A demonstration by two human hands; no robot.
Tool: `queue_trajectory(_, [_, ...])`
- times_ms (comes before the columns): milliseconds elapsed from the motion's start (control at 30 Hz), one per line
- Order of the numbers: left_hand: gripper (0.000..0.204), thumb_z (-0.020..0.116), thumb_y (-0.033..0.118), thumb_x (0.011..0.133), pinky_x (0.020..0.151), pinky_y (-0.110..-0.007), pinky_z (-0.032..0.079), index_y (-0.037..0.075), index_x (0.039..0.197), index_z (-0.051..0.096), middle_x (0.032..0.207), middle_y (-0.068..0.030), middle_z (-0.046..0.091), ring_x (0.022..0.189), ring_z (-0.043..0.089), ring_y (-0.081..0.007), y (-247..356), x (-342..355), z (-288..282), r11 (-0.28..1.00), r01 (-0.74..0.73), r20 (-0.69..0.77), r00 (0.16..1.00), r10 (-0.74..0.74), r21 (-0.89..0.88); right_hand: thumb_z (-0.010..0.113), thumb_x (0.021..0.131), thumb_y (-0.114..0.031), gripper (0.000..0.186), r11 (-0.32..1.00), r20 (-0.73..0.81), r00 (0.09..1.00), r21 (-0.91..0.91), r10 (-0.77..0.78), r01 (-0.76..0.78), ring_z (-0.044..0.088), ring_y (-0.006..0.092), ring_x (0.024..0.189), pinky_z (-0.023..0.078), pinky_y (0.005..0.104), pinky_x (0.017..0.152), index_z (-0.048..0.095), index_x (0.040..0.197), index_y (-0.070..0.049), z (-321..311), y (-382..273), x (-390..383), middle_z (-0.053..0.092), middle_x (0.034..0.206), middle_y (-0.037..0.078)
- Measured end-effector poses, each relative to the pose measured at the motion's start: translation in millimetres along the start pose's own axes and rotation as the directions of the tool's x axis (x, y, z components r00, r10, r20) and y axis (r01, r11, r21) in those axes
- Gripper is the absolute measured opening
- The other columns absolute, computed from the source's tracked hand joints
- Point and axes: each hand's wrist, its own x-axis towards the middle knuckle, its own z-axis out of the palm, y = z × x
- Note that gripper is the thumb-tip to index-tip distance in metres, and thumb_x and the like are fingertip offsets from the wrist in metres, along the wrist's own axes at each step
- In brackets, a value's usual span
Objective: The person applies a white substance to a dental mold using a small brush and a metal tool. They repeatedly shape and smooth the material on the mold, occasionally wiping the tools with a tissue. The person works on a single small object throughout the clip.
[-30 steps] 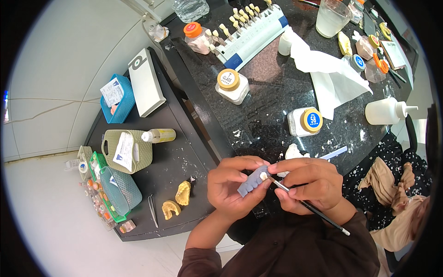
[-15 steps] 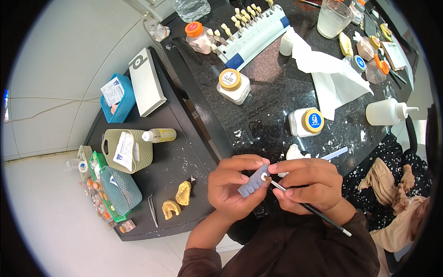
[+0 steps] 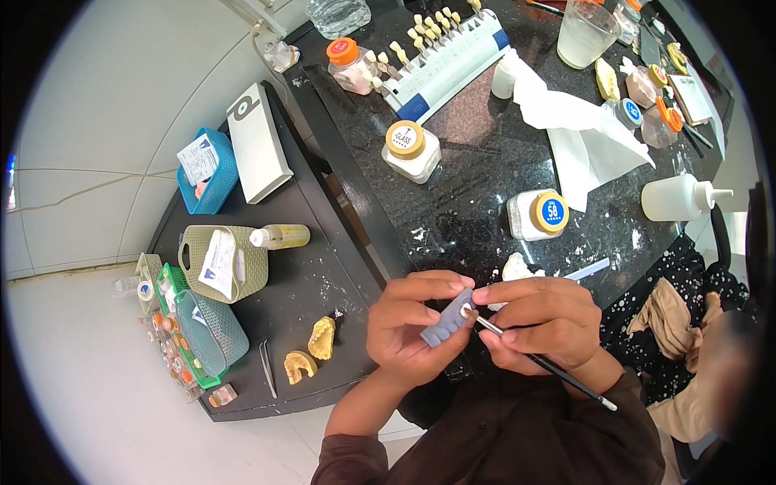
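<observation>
My left hand point(image 3: 408, 327) grips a small grey-blue dental model point(image 3: 447, 320) between thumb and fingers, low in the middle of the view. My right hand point(image 3: 543, 322) holds a thin black-handled brush point(image 3: 548, 366) like a pen, its tip resting against the top end of the model. Both hands are close together above the front edge of the black stone worktop point(image 3: 477, 170). Just behind my fingers lie a white lump point(image 3: 514, 267) and a pale blue strip point(image 3: 588, 269).
Two orange-capped jars point(image 3: 411, 150) point(image 3: 537, 214), a tooth shade guide point(image 3: 447, 52), white tissue point(image 3: 584, 137), a white squeeze bottle point(image 3: 677, 197) and a cup point(image 3: 584, 32) stand on the worktop. The lower black side shelf point(image 3: 303, 275) holds baskets, a small bottle, tweezers and two yellow dental casts point(image 3: 311, 352).
</observation>
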Motion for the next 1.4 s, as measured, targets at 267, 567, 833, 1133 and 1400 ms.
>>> queue_trajectory(267, [0.048,0.075,-0.013,0.073,0.078,-0.044,0.059,0.008,0.103,0.044,0.105,-0.0181,0.060,0.095,0.068,-0.0370,-2.2,-1.1,0.6,1.000,-0.014,-0.021,1.000,0.014,-0.022,0.080,0.072,0.002,0.034,1.000,0.040,0.999,-0.016,-0.005,0.005,0.074,0.0313,0.088,0.061,0.0348,0.061,0.055,0.090,-0.011,-1.5,0.1,1.6,0.066,0.081,0.005])
queue_trajectory(567, [0.050,0.075,-0.013,0.073,0.078,-0.043,0.059,0.009,0.103,0.041,0.103,-0.0169,0.059,0.094,0.068,-0.0352,-0.9,0.1,1.8,1.000,-0.004,-0.010,1.000,0.004,0.013,0.082,0.066,0.004,0.031,0.999,-0.008,1.000,0.031,-0.017,0.017,0.074,0.0294,0.087,0.059,0.0322,0.060,0.058,0.080,-0.008,-0.9,0.4,2.4,0.066,0.080,0.006])
queue_trajectory(833, [0.044,0.072,-0.012,0.078,0.082,-0.044,0.058,0.006,0.104,0.041,0.106,-0.0169,0.060,0.099,0.066,-0.0319,-6.7,0.3,-4.6,0.996,0.073,-0.153,0.985,-0.081,-0.059,0.082,0.069,0.002,0.020,0.954,0.244,0.925,0.007,0.290,-0.300,0.070,0.0207,0.066,0.054,0.0288,0.056,0.066,0.075,-0.007,-54.0,-18.6,-9.9,0.070,0.076,0.007])
queue_trajectory(1133, [0.043,0.070,-0.013,0.078,0.085,-0.042,0.056,0.008,0.102,0.041,0.105,-0.0155,0.060,0.098,0.067,-0.0300,-8.0,0.7,-1.2,0.994,0.094,-0.154,0.983,-0.102,-0.059,0.080,0.070,0.000,0.016,0.932,0.304,0.881,-0.114,0.363,-0.345,0.068,0.0207,0.063,0.054,0.0286,0.055,0.066,0.073,-0.006,-48.1,-16.6,-29.8,0.067,0.073,0.007])
queue_trajectory(1400, [0.044,0.071,-0.013,0.077,0.085,-0.043,0.057,0.007,0.103,0.042,0.105,-0.0156,0.059,0.098,0.067,-0.0302,-8.5,0.1,-1.0,0.995,0.085,-0.123,0.988,-0.092,-0.061,0.080,0.070,0.000,0.017,0.934,0.302,0.884,-0.123,0.358,-0.336,0.068,0.0212,0.063,0.055,0.0298,0.055,0.065,0.074,-0.006,-43.2,-15.6,-28.4,0.067,0.073,0.007])
